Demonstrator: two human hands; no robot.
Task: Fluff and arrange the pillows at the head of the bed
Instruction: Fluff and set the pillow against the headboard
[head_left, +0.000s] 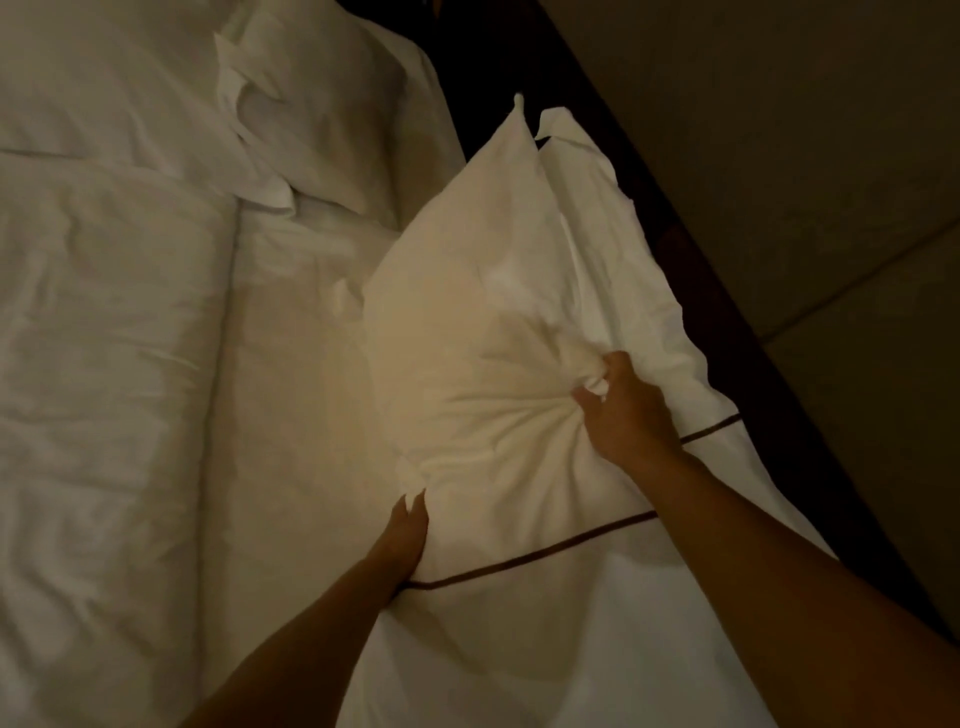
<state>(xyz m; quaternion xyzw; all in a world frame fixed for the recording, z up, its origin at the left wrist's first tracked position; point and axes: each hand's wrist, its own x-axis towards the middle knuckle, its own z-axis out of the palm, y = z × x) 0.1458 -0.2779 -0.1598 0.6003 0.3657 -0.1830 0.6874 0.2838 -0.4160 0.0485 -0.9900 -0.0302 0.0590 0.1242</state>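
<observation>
A plump white pillow (483, 312) lies lengthwise along the right side of the bed, its far corner pointing up the frame. My right hand (623, 410) is shut on a bunched fistful of its cover near the pillow's right edge. My left hand (408, 530) grips the pillow's near left corner, fingers dug into the fabric. Under it lies another white pillow (571, 613) with a thin dark piping line. A second crumpled white pillow (322, 104) rests farther up the bed.
A rumpled white duvet (104, 364) covers the left half of the bed, beside a bare strip of sheet (291, 395). A dark wooden headboard edge (737, 322) runs diagonally on the right, with a plain wall (805, 130) beyond.
</observation>
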